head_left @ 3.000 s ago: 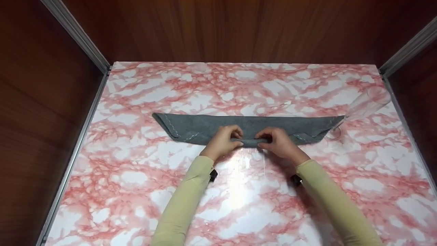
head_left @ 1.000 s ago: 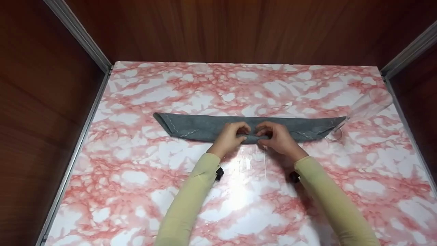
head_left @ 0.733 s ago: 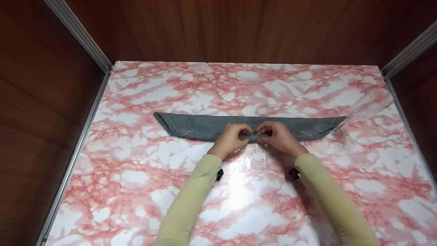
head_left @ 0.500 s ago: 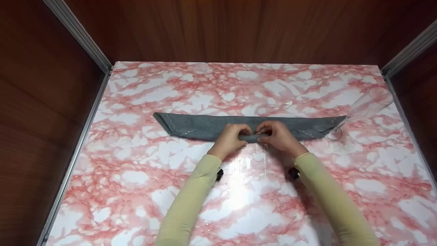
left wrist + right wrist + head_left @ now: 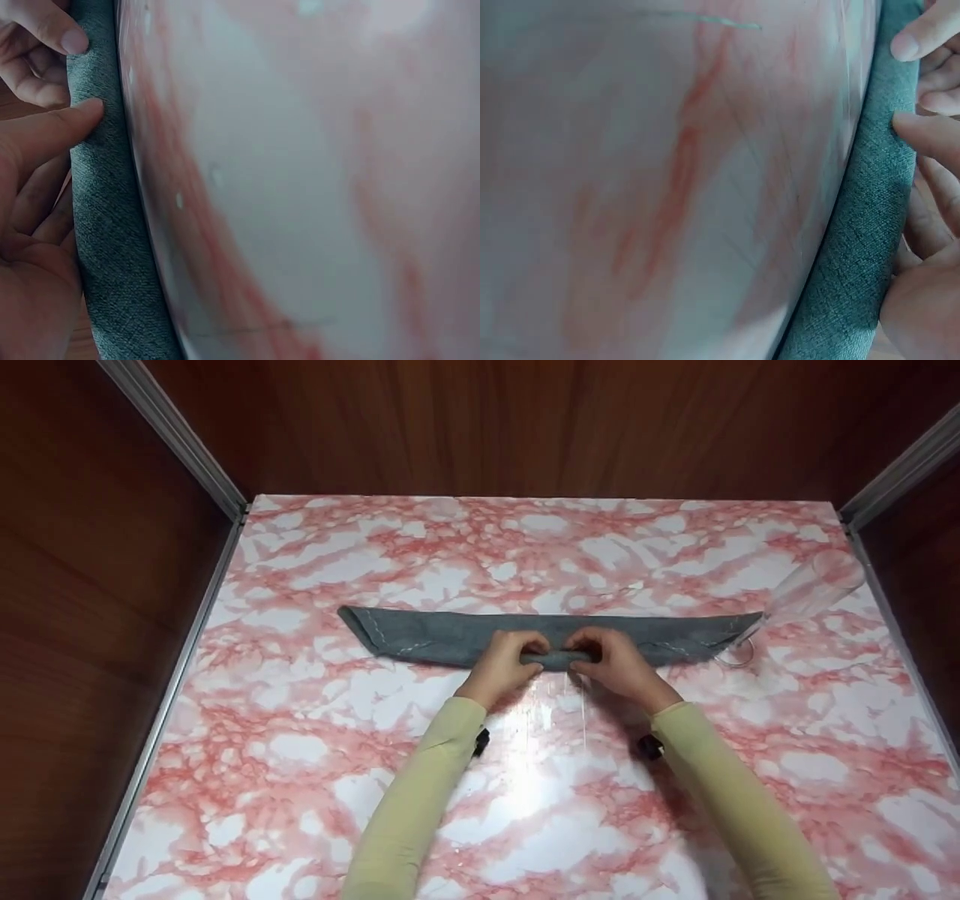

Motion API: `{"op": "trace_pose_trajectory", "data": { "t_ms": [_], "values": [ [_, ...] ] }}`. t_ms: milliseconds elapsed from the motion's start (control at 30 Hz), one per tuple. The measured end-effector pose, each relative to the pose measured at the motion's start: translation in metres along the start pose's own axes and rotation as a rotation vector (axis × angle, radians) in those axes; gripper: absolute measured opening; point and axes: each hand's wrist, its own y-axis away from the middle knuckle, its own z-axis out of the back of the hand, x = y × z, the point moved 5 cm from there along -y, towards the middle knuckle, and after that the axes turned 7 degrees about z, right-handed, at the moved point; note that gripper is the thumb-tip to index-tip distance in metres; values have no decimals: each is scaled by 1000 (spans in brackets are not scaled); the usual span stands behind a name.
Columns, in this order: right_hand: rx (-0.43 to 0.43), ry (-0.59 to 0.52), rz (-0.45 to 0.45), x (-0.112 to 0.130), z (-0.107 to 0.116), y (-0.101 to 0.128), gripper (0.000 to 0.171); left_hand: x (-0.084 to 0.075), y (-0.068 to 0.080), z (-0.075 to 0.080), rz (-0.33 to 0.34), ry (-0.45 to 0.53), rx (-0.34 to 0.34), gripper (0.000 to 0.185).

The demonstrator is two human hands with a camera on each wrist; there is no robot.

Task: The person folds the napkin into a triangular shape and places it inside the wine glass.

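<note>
A grey-green cloth (image 5: pixel 427 637) lies as a long strip across the table, its near edge turned up into a roll with slanted ends. At the middle of that edge my left hand (image 5: pixel 502 664) pinches the roll, thumb on the near side and fingers over the top. Just to its right, my right hand (image 5: pixel 619 666) pinches the same roll the same way. Both wrist views show the woven cloth roll (image 5: pixel 112 225) close up, with the thumbs pressing its near face. The fingers behind the roll are partly hidden.
A clear stemmed glass (image 5: pixel 814 589) stands by the cloth's right end, its round foot close to the cloth tip. The red-and-white marbled table (image 5: pixel 300 750) is bounded by dark wood panels (image 5: pixel 480 427) with metal frame strips (image 5: pixel 180 435).
Over the last three seconds the cloth's near edge has rolled slightly away from me, and the strip is narrower. My left hand has shifted a little right. Both hands keep pinching the roll.
</note>
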Motion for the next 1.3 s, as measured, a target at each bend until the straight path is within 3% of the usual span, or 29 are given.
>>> {"op": "trace_pose_trajectory", "data": {
  "t_ms": [167,500,767,933,1133,1300],
  "values": [
    [-61,41,37,3,5,6,23,1,0,1,21,-13,12,22],
    [-83,-25,111,5,0,7,29,4,-3,2,47,-2,23,23],
    [-52,13,95,2,-1,4,46,5,-4,2,79,27,43,24],
    [-21,-7,87,1,-3,2,52,6,-7,4,57,103,29,25],
    [7,7,69,-1,-4,-1,53,9,-8,5,55,176,19,30],
    [4,18,36,-3,-2,-3,43,10,-8,5,59,188,9,29]
  ]
}}
